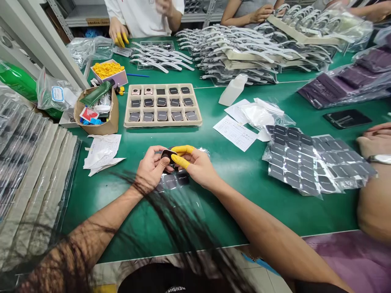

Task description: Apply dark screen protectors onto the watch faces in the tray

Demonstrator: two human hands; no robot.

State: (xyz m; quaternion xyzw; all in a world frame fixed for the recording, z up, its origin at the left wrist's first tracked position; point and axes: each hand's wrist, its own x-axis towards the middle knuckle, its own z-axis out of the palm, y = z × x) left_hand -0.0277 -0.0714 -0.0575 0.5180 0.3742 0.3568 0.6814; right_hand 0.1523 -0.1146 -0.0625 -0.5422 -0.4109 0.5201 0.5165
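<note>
A small dark square watch case is held just above the table in front of me. My left hand pinches it from the left between thumb and fingers. On the other side my right hand grips its edge, with yellow finger cots on the thumb and index finger. Beneath the hands lies a clear sheet of black square stickers, partly covered by them. Beyond is a beige compartment tray of square watch cases, most with black printed faces and two at the top left with pinkish frames.
Stacked trays line the left edge, near a cardboard box of odds and ends. Sticker sheets and papers lie right. White-strapped watches pile up behind. A co-worker's arm rests at right; others work opposite.
</note>
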